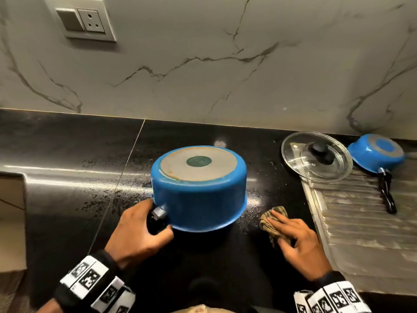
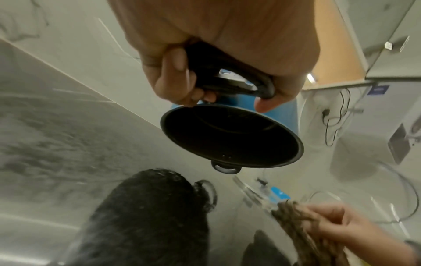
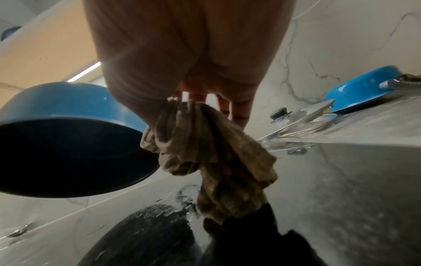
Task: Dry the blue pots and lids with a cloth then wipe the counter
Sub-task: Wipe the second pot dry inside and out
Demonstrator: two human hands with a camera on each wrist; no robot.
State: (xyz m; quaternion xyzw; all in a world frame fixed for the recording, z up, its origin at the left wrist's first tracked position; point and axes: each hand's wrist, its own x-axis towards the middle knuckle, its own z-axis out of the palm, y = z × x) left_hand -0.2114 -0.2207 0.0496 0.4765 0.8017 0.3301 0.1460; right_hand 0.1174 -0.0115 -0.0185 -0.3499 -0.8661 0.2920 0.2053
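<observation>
A large blue pot (image 1: 198, 188) (image 2: 232, 136) (image 3: 68, 126) is held upside down and tilted above the black counter (image 1: 67, 177), its grey base up and dark inside facing down. My left hand (image 1: 155, 220) (image 2: 227, 95) grips its black side handle (image 2: 227, 72). To the right of the pot, my right hand (image 1: 293, 236) (image 3: 205, 97) holds a bunched brown cloth (image 1: 270, 220) (image 3: 205, 153) (image 2: 293, 214), which hangs just over the counter. A glass lid (image 1: 316, 157) (image 3: 303, 122) with a black knob lies at the back right. A smaller blue pan (image 1: 376, 154) (image 3: 360, 90) rests upside down beside it.
A ribbed steel drainboard (image 1: 361, 222) runs along the right, under the small pan's black handle. Water droplets speckle the counter around the pot. The marble wall behind carries a switch and socket plate (image 1: 90, 21). A pale box edge (image 1: 11, 211) shows at the left.
</observation>
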